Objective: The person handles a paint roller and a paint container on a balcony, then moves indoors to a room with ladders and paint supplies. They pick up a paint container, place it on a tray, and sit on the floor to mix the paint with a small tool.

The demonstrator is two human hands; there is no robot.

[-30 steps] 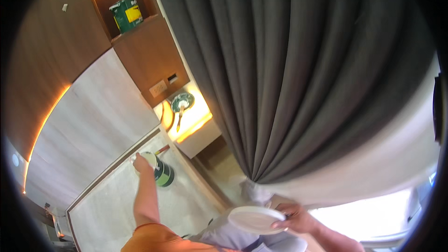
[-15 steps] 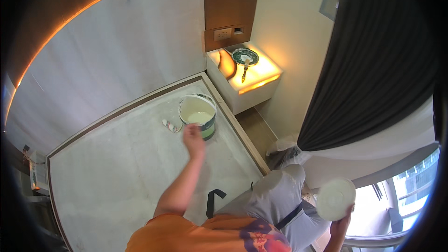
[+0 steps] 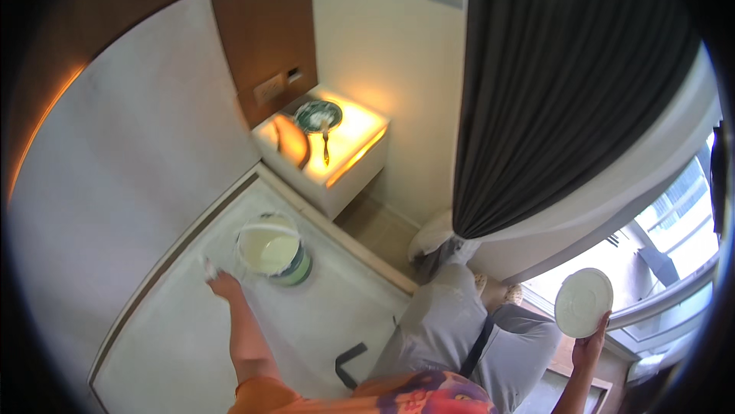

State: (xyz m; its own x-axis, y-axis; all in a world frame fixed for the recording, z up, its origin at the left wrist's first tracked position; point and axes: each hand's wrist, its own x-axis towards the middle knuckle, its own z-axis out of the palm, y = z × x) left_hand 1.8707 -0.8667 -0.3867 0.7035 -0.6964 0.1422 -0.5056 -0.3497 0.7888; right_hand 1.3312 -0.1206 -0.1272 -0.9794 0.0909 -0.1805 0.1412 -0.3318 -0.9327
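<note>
An orange printed shirt (image 3: 406, 400) tops grey trousers (image 3: 436, 318).

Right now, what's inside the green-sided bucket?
The bucket holds what looks like pale, creamy paint. Anything beneath the paint's surface, including the bucket's bottom, is covered and cannot be seen.

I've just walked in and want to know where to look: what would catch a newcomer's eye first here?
Probably the glowing ledge above the middle, bearing a brush and a round, white-smeared dark green disc. Next come the dark curtain at upper right and, below it, the round pale lid in the right hand's fingers. A bucket of pale liquid stands left of centre.
</note>
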